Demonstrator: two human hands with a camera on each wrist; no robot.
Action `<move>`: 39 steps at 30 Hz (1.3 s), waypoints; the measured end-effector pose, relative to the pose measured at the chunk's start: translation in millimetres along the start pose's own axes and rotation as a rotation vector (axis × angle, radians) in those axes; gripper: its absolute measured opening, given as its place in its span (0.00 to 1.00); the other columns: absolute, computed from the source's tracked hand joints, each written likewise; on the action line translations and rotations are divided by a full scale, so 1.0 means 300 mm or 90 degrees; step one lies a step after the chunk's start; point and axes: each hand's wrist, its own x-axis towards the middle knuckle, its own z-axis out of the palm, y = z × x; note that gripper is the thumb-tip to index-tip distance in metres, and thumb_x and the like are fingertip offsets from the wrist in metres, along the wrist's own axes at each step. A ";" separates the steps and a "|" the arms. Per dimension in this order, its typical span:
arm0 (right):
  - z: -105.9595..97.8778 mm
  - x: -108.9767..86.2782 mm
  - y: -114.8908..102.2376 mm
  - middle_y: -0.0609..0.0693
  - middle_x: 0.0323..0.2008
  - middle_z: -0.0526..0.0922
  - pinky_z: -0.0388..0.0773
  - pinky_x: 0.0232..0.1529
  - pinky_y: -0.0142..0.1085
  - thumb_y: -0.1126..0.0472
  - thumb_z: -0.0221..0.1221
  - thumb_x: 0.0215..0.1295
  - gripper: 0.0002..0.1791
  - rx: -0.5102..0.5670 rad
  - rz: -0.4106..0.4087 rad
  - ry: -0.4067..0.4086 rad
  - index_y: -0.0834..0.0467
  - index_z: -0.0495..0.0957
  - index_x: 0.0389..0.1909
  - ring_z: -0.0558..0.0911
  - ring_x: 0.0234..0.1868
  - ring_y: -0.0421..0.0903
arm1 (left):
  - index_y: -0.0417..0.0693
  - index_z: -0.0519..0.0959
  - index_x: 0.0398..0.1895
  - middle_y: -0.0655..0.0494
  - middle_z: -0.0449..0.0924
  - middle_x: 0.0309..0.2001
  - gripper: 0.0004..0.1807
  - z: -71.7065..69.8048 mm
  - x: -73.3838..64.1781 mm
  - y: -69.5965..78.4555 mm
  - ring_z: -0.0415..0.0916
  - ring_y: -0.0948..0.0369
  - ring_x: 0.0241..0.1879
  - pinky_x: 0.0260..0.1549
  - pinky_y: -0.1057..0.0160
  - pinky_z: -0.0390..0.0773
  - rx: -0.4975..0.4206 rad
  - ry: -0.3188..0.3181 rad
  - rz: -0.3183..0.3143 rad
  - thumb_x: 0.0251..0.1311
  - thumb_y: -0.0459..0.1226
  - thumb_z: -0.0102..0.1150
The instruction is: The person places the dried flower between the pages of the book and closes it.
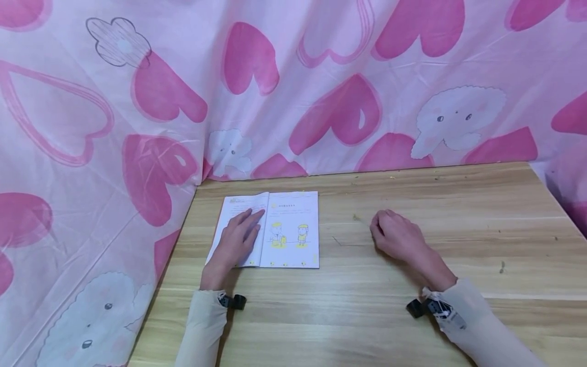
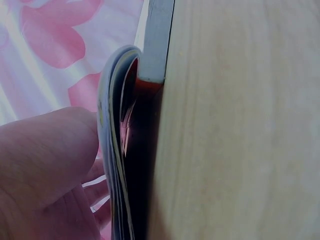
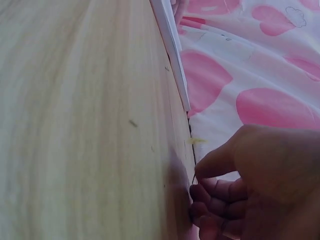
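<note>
An open book (image 1: pixel 290 232) lies on the table, its right page printed with two cartoon figures in yellow and its left page with lines of text. My left hand (image 1: pixel 236 238) rests on the left page, fingers extended toward the centre fold. From the left wrist view, the book's pages (image 2: pixel 114 150) bulge up in a curve beside the left hand (image 2: pixel 50 170). To the right of the book, my right hand (image 1: pixel 398 235) rests on the tabletop with loosely curled fingers. In the right wrist view, the thumb of the right hand (image 3: pixel 260 185) is close to the curled fingers, with nothing visible between them.
The wooden table (image 1: pixel 348 316) carries several small crumbs or scraps (image 1: pixel 502 266), mostly toward the right and back. A pink curtain (image 1: pixel 284 117) with hearts and white cartoon animals hangs along the back and left edges. Each sleeve bears a small black wrist camera (image 1: pixel 236 302).
</note>
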 end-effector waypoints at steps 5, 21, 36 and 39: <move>0.014 0.016 -0.030 0.52 0.38 0.83 0.79 0.36 0.42 0.59 0.55 0.79 0.08 0.080 0.011 -0.021 0.58 0.81 0.44 0.80 0.36 0.47 | 0.70 0.65 0.84 0.49 0.59 0.86 0.28 -0.007 -0.001 0.000 0.53 0.44 0.86 0.81 0.31 0.56 -0.004 0.000 0.000 0.85 0.49 0.48; 0.145 0.140 -0.294 0.48 0.36 0.86 0.79 0.40 0.39 0.55 0.60 0.73 0.08 0.253 0.013 -0.005 0.53 0.84 0.45 0.82 0.37 0.46 | 0.72 0.64 0.84 0.51 0.59 0.86 0.28 -0.007 -0.008 -0.012 0.52 0.45 0.86 0.81 0.31 0.56 -0.004 -0.003 -0.013 0.85 0.50 0.48; 0.244 0.212 -0.452 0.44 0.23 0.86 0.73 0.34 0.40 0.48 0.64 0.71 0.13 0.275 0.154 -0.030 0.52 0.88 0.44 0.84 0.29 0.45 | 0.72 0.65 0.84 0.51 0.59 0.86 0.28 0.003 0.005 -0.006 0.53 0.45 0.86 0.81 0.32 0.56 -0.015 -0.001 -0.006 0.85 0.51 0.48; 0.247 0.213 -0.460 0.44 0.19 0.86 0.73 0.33 0.39 0.49 0.64 0.73 0.14 0.280 0.145 -0.052 0.54 0.89 0.48 0.84 0.27 0.44 | 0.73 0.64 0.84 0.51 0.59 0.86 0.28 0.003 0.006 -0.008 0.52 0.46 0.86 0.81 0.32 0.56 -0.012 -0.001 -0.008 0.85 0.51 0.48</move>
